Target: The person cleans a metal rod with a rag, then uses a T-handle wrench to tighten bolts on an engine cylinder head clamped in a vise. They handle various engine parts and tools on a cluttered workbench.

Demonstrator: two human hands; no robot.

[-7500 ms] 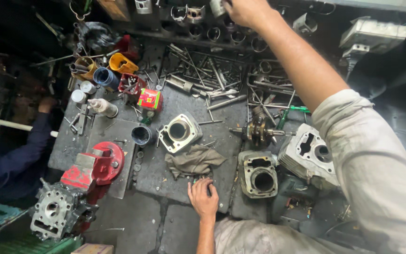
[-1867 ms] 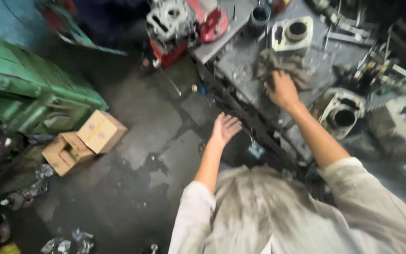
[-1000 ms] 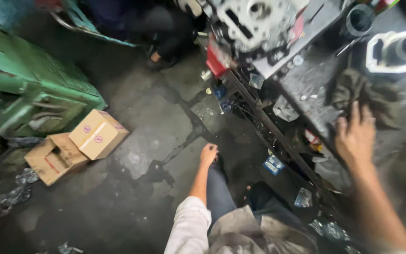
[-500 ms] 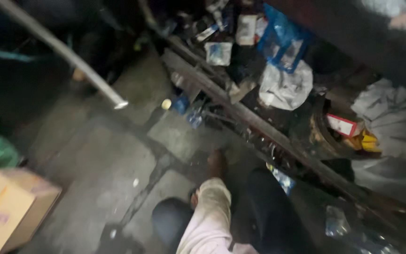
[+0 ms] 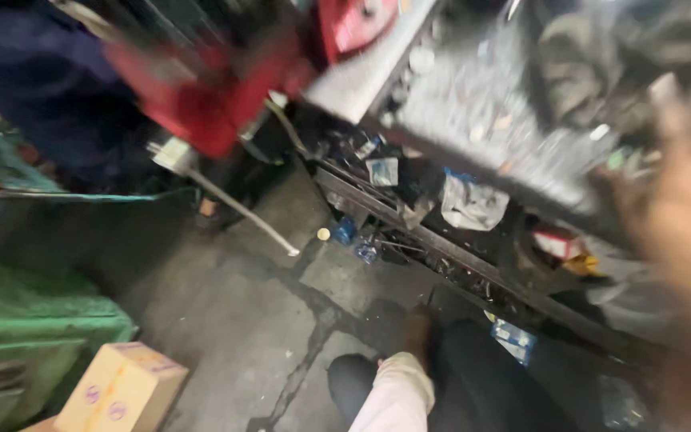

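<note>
Grey steel workbench [image 5: 473, 104]: gritty top, its edge under my blurred right hand [image 5: 681, 192]; grip unreadable.
Left hand [image 5: 417, 340]: down by my dark trouser knee [image 5: 473, 384], pale cuff showing; grip hidden.
Cardboard box [image 5: 121, 388]: smooth, squared, on cracked concrete floor [image 5: 241, 320].
Change: view swung up; bench top and red engine part [image 5: 209, 88] returned.

Dim, heavy motion blur, top and right worst.

A cardboard box [image 5: 121, 390] sits at the lower left of the frame, the workbench [image 5: 473, 120] at upper right, a cluttered shelf [image 5: 473, 256] beneath it.
</note>
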